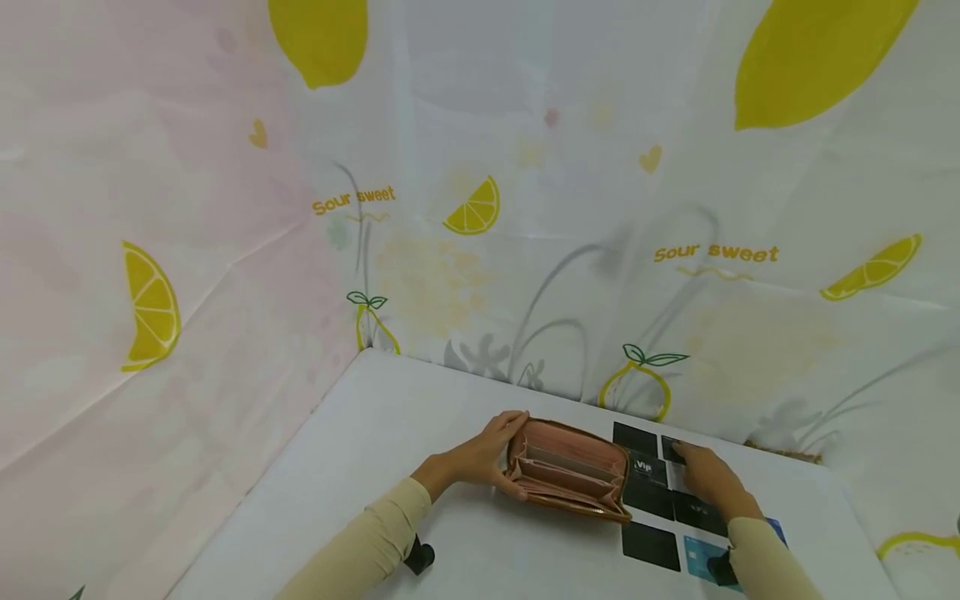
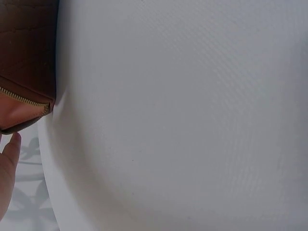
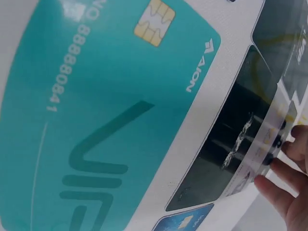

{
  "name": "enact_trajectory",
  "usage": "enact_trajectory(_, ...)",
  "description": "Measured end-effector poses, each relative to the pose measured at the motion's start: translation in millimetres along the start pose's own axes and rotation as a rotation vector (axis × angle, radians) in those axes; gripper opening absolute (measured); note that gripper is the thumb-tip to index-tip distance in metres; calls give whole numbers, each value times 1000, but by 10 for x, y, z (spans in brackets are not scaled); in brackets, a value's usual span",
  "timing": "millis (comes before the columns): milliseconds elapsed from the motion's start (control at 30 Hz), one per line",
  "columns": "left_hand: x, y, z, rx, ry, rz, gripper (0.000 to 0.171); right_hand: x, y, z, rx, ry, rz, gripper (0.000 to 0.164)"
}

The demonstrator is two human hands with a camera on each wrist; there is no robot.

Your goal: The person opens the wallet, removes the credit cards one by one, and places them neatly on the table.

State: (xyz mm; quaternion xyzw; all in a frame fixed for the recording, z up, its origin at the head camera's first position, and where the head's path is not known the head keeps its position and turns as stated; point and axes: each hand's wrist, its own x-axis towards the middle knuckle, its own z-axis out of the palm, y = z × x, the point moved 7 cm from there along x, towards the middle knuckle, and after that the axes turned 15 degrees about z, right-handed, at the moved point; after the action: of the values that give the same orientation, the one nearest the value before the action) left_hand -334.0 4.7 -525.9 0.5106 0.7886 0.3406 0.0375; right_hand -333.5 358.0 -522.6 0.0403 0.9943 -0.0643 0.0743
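Observation:
A brown zip wallet (image 1: 570, 471) stands unzipped on the white table, its pink compartments facing up. My left hand (image 1: 487, 454) grips its left end, fingers at the back and thumb at the front. In the left wrist view the wallet's quilted side and brass zip (image 2: 26, 98) show at the edge. To the right of the wallet my right hand (image 1: 708, 475) reaches over rows of cards, fingertips at a dark card (image 1: 670, 448) in the back row. The right wrist view shows its fingers (image 3: 279, 183) loosely extended at the far cards; whether they pinch one is unclear.
Several black cards (image 1: 651, 546) lie beside the wallet, one marked VIP (image 1: 647, 468). A teal chip card (image 3: 110, 110) lies under the right wrist. A lemon-print sheet (image 1: 525, 250) walls the table (image 1: 420, 400) at the back and left.

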Motion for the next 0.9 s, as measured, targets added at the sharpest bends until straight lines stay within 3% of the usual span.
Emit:
enact_trajectory(133, 14, 14, 7, 0, -8, 7, 129, -46, 14, -42, 11, 37, 15, 40)
enact_trajectory(333, 34, -25, -48, 5, 4, 10, 124, -77, -82, -163, -3, 135, -43, 33)
enact_trajectory(733, 17, -111, -228, -100, 126, -42, 90, -177, -229, -387, 63, 276, -84, 33)
enact_trajectory(833, -23, -175, -308, -42, 172, -59, 86, -230, -233, -454, 71, 323, -35, 42)
enact_trajectory(900, -72, -241, -384, 53, 198, -85, 84, -267, -223, -479, 73, 345, 2, 52)
